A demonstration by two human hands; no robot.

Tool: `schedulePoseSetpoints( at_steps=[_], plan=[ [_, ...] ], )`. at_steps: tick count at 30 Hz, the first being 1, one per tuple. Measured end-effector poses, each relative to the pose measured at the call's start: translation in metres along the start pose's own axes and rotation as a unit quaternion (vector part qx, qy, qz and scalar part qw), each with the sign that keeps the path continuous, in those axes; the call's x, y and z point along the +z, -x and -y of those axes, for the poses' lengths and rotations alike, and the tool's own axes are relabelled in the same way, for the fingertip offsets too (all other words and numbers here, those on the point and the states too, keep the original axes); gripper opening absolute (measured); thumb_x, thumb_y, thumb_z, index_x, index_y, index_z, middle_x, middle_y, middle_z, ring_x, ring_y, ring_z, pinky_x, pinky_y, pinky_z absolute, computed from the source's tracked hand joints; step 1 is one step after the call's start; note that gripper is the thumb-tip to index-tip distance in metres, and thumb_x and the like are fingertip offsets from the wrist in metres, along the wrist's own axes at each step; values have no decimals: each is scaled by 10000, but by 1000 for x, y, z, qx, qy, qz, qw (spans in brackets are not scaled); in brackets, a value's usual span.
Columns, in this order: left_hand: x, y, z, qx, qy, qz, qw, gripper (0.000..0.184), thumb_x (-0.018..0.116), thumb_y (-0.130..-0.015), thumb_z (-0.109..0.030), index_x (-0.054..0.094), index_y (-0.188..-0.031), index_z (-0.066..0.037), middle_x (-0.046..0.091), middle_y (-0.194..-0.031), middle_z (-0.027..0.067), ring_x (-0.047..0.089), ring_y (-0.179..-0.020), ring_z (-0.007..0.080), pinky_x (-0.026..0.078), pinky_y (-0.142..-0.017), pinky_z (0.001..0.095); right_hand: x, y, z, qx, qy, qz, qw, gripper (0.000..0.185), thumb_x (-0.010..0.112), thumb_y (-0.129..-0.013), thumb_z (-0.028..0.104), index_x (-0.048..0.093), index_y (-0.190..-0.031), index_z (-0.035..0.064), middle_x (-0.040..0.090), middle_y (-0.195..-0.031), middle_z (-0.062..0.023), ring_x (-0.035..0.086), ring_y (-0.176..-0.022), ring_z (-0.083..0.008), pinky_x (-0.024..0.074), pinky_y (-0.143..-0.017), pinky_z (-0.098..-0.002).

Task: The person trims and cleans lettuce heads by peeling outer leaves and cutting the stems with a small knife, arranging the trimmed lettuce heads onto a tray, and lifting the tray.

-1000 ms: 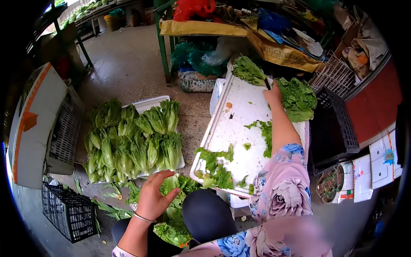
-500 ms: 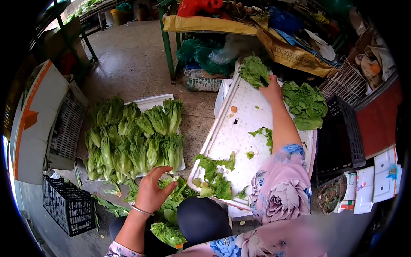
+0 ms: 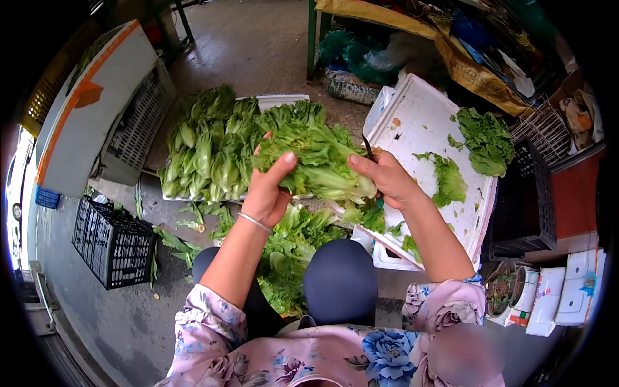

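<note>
A head of leafy green lettuce (image 3: 316,161) is held up above my lap between both hands. My left hand (image 3: 267,190) grips its leafy end, with the thumb across the top. My right hand (image 3: 391,180) is closed round the pale stem end. From that same hand sticks up a thin dark blade (image 3: 368,148), like a small knife; its handle is hidden. Behind the held head, rows of trimmed lettuce (image 3: 209,145) lie packed on a white tray (image 3: 280,100). Loose leaves (image 3: 290,251) are heaped below, between my knees.
To the right a white foam board (image 3: 412,135) bears leaf scraps and another lettuce (image 3: 483,142). Black crates stand at left (image 3: 116,242) and right (image 3: 522,200). A cluttered table (image 3: 380,18) is at the back, and a white panel (image 3: 87,103) stands at the left.
My right hand has come back from the far end of the board with a lettuce. My left hand has risen and closed on it too. The view has shifted left.
</note>
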State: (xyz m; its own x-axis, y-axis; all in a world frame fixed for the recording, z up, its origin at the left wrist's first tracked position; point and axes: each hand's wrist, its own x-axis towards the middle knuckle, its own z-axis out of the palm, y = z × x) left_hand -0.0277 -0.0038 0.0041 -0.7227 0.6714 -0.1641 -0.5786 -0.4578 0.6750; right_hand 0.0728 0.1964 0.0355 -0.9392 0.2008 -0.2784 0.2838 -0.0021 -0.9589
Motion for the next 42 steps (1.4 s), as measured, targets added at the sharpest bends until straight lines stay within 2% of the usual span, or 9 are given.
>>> schedulePoseSetpoints(
  at_steps=[3, 8, 13, 16, 22, 30, 35, 38, 42],
  plan=[
    [4, 13, -20, -27, 115, -92, 989, 447, 640, -761, -343, 502, -1101, -88, 556, -1067, 76, 541, -985, 236, 451, -873, 405, 32, 11, 20, 45, -193, -62, 978, 486, 539, -831, 497, 554, -985, 36, 491, -672, -14, 431, -500, -78, 300, -390, -197],
    [-7, 19, -32, -14, 226, -162, 960, 443, 632, -758, -342, 503, -1102, -94, 547, -1063, 84, 543, -942, 237, 496, -765, 377, 47, 19, 12, 95, -94, -95, 986, 343, 503, -891, 355, 554, -1039, 49, 425, -634, 22, 383, -490, -62, 313, -402, -208],
    [-9, 13, -21, -91, 286, -150, 942, 418, 607, -765, -398, 521, -1072, -128, 551, -1027, 75, 529, -911, 227, 489, -741, 356, 80, 44, 35, -185, 54, -141, 971, 374, 452, -925, 313, 479, -1200, 61, 404, -660, 40, 386, -572, -44, 341, -508, -190],
    [-7, 14, -10, -130, 285, -140, 939, 442, 573, -768, -465, 533, -1062, -138, 550, -1011, 76, 518, -890, 225, 503, -678, 341, 89, 52, 39, -223, 101, -116, 962, 466, 446, -931, 307, 366, -1299, 34, 363, -650, 57, 350, -577, -35, 310, -516, -175],
    [5, 21, -1, -184, 213, -153, 947, 429, 546, -781, -494, 531, -1055, -164, 555, -998, 46, 510, -879, 204, 487, -635, 311, 86, 52, 27, -282, 125, -97, 946, 635, 533, -889, 251, 210, -1363, -20, 592, -843, -54, 514, -776, -87, 402, -735, -206],
    [0, 29, 0, -207, 169, -150, 952, 433, 547, -769, -531, 533, -1036, -190, 555, -979, 21, 505, -872, 172, 467, -583, 286, 84, 60, 30, -341, 190, -116, 913, 452, 580, -860, 166, 446, -1264, 16, 616, -973, -74, 522, -874, -81, 417, -773, -223],
    [-19, 29, -8, -198, 157, -28, 967, 467, 593, -735, -510, 554, -1037, -155, 589, -982, 38, 557, -833, 186, 476, -602, 302, 62, 72, 34, -198, -16, 37, 979, 357, 512, -901, 160, 484, -1239, 47, 513, -709, 1, 432, -598, -43, 341, -529, -160],
    [-6, 33, -26, -76, 115, -28, 990, 335, 623, -758, -355, 572, -968, -98, 615, -965, 41, 582, -892, 200, 455, -852, 372, 53, 71, 38, -204, -274, 20, 940, 382, 446, -930, 224, 422, -1273, 58, 369, -621, 24, 308, -520, -38, 244, -448, -162],
    [-14, 38, -46, 38, 33, -45, 998, 232, 619, -776, -230, 576, -947, -78, 617, -904, 40, 589, -838, 174, 469, -805, 333, 26, 74, 26, -265, -197, -48, 943, 270, 407, -927, 228, 444, -1101, 26, 343, -610, 8, 289, -497, -59, 247, -425, -180]
  ],
)
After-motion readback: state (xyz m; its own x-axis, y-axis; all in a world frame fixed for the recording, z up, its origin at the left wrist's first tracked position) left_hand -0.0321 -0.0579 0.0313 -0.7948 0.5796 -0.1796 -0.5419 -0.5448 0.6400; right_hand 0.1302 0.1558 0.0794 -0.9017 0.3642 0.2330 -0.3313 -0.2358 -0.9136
